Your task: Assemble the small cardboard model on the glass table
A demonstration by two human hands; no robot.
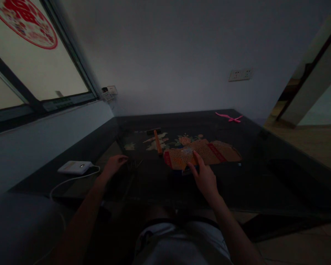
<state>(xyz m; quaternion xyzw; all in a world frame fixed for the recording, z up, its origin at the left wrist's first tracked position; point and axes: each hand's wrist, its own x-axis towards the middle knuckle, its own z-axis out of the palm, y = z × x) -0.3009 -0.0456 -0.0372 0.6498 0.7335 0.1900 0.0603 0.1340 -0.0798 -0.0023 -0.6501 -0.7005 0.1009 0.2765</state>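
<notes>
On the dark table lies a tan patterned piece with red bands [206, 152], its left end raised a little over something dark blue. My right hand [205, 178] grips the near edge of this piece between thumb and fingers. To the left, my left hand [115, 164] rests at the table with its fingers pressed together; what they hold, if anything, is too small to tell. Just right of those fingers lie thin nails [138, 163]. A hammer [158, 142] with an orange-brown handle and dark head lies between the hands, beyond the nails.
A white power bank [75, 167] with a white cable lies at the table's left. Pink ribbon-like strips [233, 118] lie at the far right corner. The wall behind has sockets [240, 75]; a window stands at the left. Flowers are printed on the tabletop [184, 140].
</notes>
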